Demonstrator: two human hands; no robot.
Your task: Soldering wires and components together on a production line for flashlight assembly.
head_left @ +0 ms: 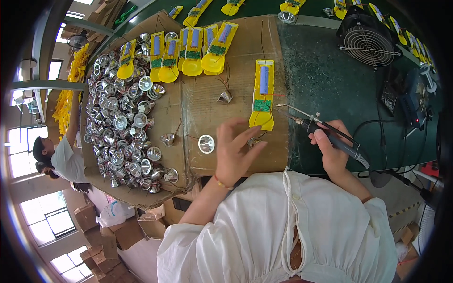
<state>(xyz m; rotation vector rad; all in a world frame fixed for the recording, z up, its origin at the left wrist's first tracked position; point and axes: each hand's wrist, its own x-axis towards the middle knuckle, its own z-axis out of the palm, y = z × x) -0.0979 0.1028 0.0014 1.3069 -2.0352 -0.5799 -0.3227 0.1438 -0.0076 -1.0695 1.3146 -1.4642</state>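
Right hand (332, 148) gripping soldering iron (325, 132), yellow flashlight shell (262, 96) just beyond left hand (234, 148)

We see a heap of silver reflector cups (123, 123) spread over the cardboard sheet (198, 101) on the green bench (325, 80). Beyond the heap, at the cardboard's far edge, lies a row of yellow flashlight halves (188, 49). A black fan (367, 42) stands well right of the cardboard. Another person (61, 158) works to the left of the heap, near stacked cardboard boxes (101, 236).
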